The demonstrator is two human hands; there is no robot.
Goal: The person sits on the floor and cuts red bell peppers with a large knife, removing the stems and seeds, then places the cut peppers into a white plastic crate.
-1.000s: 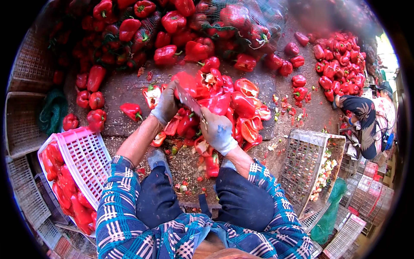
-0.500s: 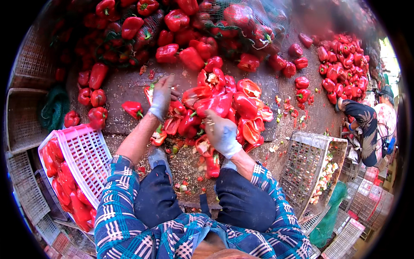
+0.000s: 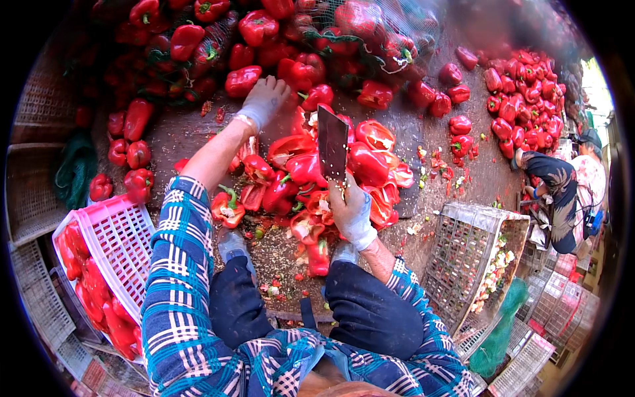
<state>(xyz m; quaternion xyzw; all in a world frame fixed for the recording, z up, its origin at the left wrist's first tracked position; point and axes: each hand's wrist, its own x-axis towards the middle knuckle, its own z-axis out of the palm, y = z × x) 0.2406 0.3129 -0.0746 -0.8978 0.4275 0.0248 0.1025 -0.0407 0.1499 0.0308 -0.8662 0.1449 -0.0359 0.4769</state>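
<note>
My right hand, in a pale dusty glove, grips a broad-bladed knife by its handle. Its dark blade points away from me, with seeds stuck on it. Under and beside the blade lies a heap of cut red bell peppers, some halved and showing pale insides. My left hand, also gloved, reaches beyond the heap with its fingers stretched out. Close to those fingers are a whole red bell pepper and others of the far pile. A cut pepper piece with a green stem lies by my left shoe.
Whole peppers, partly in green netting, fill the far side. A pink-white crate of peppers stands left; a tilted crate with pale scraps lies right. At far right a person works near another pepper pile.
My left hand has moved away from me and right, toward the whole peppers. My right hand has turned, so the knife blade now shows upright over the heap.
</note>
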